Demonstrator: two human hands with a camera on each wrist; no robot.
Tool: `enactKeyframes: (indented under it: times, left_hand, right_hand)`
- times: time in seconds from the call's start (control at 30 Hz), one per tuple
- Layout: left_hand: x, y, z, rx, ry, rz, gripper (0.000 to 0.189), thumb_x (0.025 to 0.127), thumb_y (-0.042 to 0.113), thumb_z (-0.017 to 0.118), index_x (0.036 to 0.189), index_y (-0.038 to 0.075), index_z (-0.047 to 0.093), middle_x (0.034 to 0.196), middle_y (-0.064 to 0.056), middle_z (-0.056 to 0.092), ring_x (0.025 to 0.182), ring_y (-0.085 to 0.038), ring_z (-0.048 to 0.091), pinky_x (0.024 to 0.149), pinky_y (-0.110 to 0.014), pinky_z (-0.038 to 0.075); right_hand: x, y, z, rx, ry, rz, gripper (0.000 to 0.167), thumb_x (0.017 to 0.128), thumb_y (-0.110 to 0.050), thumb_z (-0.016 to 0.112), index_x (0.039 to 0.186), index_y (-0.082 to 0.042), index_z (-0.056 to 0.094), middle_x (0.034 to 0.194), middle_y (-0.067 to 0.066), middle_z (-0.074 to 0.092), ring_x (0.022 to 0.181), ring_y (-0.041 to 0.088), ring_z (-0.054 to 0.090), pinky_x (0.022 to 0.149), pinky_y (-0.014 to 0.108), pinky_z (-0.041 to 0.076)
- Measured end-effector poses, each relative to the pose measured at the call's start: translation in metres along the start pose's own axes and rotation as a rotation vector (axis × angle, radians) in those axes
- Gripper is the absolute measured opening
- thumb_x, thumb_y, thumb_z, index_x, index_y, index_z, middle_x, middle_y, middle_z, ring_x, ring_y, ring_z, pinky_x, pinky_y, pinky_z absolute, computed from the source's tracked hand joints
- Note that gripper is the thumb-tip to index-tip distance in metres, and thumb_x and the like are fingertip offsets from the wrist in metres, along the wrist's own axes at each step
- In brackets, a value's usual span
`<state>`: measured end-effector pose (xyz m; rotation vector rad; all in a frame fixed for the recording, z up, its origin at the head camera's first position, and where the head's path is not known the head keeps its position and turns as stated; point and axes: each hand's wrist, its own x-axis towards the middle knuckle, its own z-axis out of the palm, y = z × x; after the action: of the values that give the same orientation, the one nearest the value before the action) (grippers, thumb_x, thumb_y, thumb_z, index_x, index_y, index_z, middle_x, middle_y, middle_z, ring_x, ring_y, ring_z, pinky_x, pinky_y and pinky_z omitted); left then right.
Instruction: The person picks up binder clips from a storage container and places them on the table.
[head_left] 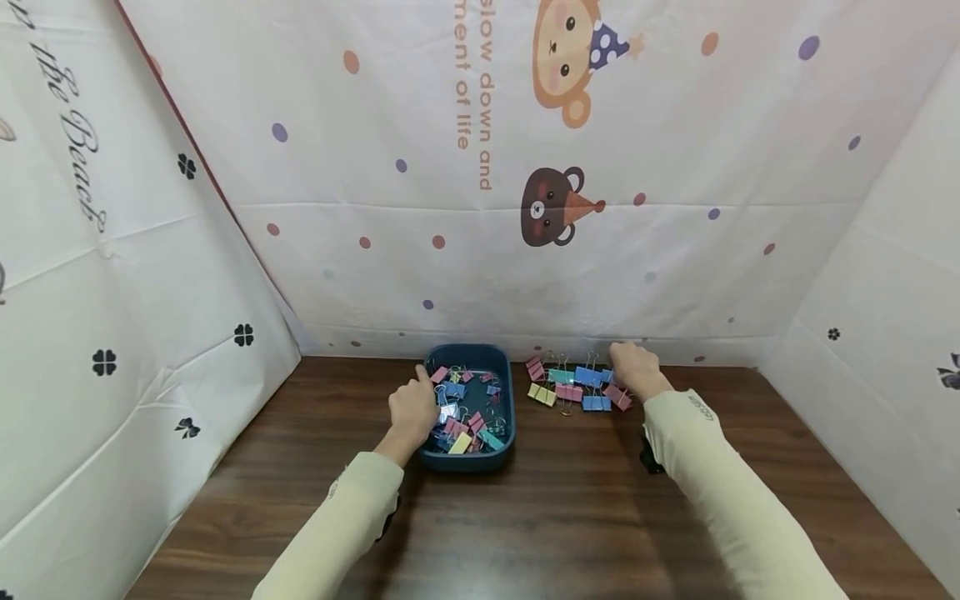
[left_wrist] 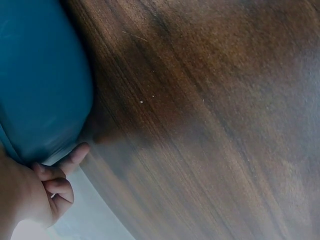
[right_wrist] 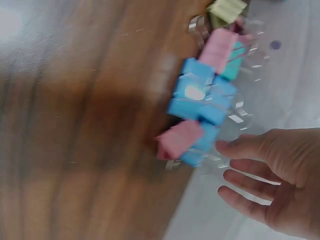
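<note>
A dark blue tray [head_left: 467,461] on the wooden table holds several coloured binder clips [head_left: 467,412]. My left hand [head_left: 412,408] is at its left rim. In the left wrist view the left hand [left_wrist: 45,190] has its fingers curled into the palm, with nothing plainly in them, and the thumb touches the tray's outer wall [left_wrist: 40,75]. A loose pile of pink, blue, yellow and teal clips [head_left: 577,385] lies on the table to the right of the tray. My right hand [head_left: 633,371] hovers at the pile's right end. The right hand [right_wrist: 223,171] has its fingers spread beside the blue and pink clips [right_wrist: 200,100].
A white printed cloth [head_left: 480,250] closes off the back and both sides of the brown table [head_left: 525,525]. The tray and pile sit close to the back cloth. Bare wood stretches from them to the near edge.
</note>
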<state>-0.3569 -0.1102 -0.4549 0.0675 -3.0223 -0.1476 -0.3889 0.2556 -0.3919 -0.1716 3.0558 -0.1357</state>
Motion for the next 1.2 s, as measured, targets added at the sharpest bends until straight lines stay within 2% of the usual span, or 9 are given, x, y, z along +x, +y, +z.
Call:
enactKeyframes:
  times: [0.17, 0.33, 0.4, 0.53, 0.63, 0.77, 0.9, 1.03, 1.2]
  left_hand:
    - [0.001, 0.001, 0.002, -0.015, -0.001, -0.004, 0.081, 0.092, 0.032, 0.075, 0.153, -0.004, 0.038, 0.105, -0.021, 0.072, 0.069, -0.028, 0.067, 0.069, -0.041, 0.061]
    - [0.000, 0.000, 0.002, -0.027, -0.012, -0.013, 0.081, 0.092, 0.031, 0.075, 0.154, -0.004, 0.036, 0.107, -0.022, 0.072, 0.071, -0.028, 0.067, 0.071, -0.041, 0.061]
    - [0.000, 0.000, 0.001, -0.029, -0.012, -0.013, 0.081, 0.092, 0.031, 0.075, 0.154, -0.004, 0.036, 0.107, -0.022, 0.072, 0.071, -0.029, 0.067, 0.071, -0.041, 0.061]
    - [-0.001, 0.000, 0.000, -0.027, -0.014, -0.006, 0.081, 0.092, 0.032, 0.075, 0.154, -0.005, 0.036, 0.110, -0.022, 0.072, 0.073, -0.029, 0.068, 0.071, -0.041, 0.061]
    - [-0.001, 0.000, 0.000, -0.027, -0.014, -0.006, 0.081, 0.093, 0.032, 0.074, 0.154, -0.004, 0.037, 0.110, -0.022, 0.072, 0.072, -0.028, 0.068, 0.071, -0.041, 0.062]
    - [0.001, 0.000, -0.001, -0.028, -0.003, -0.018, 0.080, 0.093, 0.031, 0.075, 0.154, -0.003, 0.037, 0.110, -0.021, 0.072, 0.071, -0.028, 0.067, 0.073, -0.041, 0.062]
    - [0.002, 0.001, -0.001, -0.030, 0.000, -0.019, 0.079, 0.093, 0.030, 0.074, 0.154, -0.003, 0.037, 0.108, -0.021, 0.072, 0.071, -0.028, 0.068, 0.072, -0.041, 0.062]
    - [0.000, 0.002, -0.001, -0.025, -0.003, -0.008, 0.079, 0.093, 0.030, 0.074, 0.154, -0.004, 0.038, 0.107, -0.020, 0.073, 0.073, -0.028, 0.070, 0.069, -0.042, 0.061]
    - [0.000, 0.001, -0.001, -0.020, -0.005, -0.008, 0.079, 0.093, 0.030, 0.074, 0.154, -0.004, 0.038, 0.111, -0.020, 0.073, 0.074, -0.028, 0.071, 0.070, -0.043, 0.062]
  right_hand:
    - [-0.002, -0.030, -0.028, -0.026, 0.014, -0.047, 0.039, 0.091, 0.011, 0.054, 0.123, -0.002, 0.071, 0.125, 0.022, 0.069, 0.105, 0.039, 0.070, 0.069, 0.044, 0.057]
    - [0.001, -0.075, -0.044, 0.031, -0.006, -0.119, 0.044, 0.084, 0.013, 0.059, 0.124, 0.000, 0.069, 0.129, 0.021, 0.068, 0.114, 0.040, 0.067, 0.084, 0.045, 0.061]
    - [0.003, -0.095, -0.047, 0.057, -0.007, -0.147, 0.036, 0.086, 0.009, 0.063, 0.120, 0.000, 0.071, 0.123, 0.019, 0.071, 0.107, 0.035, 0.070, 0.087, 0.045, 0.060]
    - [0.008, -0.137, -0.043, 0.069, -0.002, -0.183, 0.008, 0.090, 0.001, 0.068, 0.095, -0.001, 0.074, 0.093, 0.011, 0.072, 0.076, 0.019, 0.062, 0.070, 0.033, 0.055]
    - [0.011, -0.168, -0.035, 0.084, -0.040, -0.170, 0.003, 0.091, -0.004, 0.073, 0.088, -0.004, 0.072, 0.086, 0.007, 0.067, 0.072, 0.017, 0.055, 0.066, 0.032, 0.051]
    - [0.012, -0.202, -0.020, 0.110, -0.177, -0.127, 0.021, 0.089, -0.012, 0.079, 0.107, -0.004, 0.071, 0.106, 0.012, 0.068, 0.087, 0.021, 0.064, 0.076, 0.033, 0.058]
    - [0.009, -0.219, -0.006, 0.094, -0.307, -0.102, 0.039, 0.089, -0.014, 0.080, 0.122, -0.001, 0.067, 0.123, 0.017, 0.066, 0.102, 0.027, 0.068, 0.085, 0.037, 0.060]
    - [0.006, -0.225, 0.005, 0.047, -0.365, -0.100, 0.048, 0.089, -0.017, 0.080, 0.132, -0.002, 0.064, 0.143, 0.021, 0.057, 0.119, 0.029, 0.061, 0.098, 0.042, 0.055]
    - [0.007, -0.228, 0.014, 0.028, -0.412, -0.065, 0.049, 0.088, -0.020, 0.081, 0.132, -0.006, 0.066, 0.153, 0.021, 0.048, 0.123, 0.028, 0.058, 0.103, 0.044, 0.053]
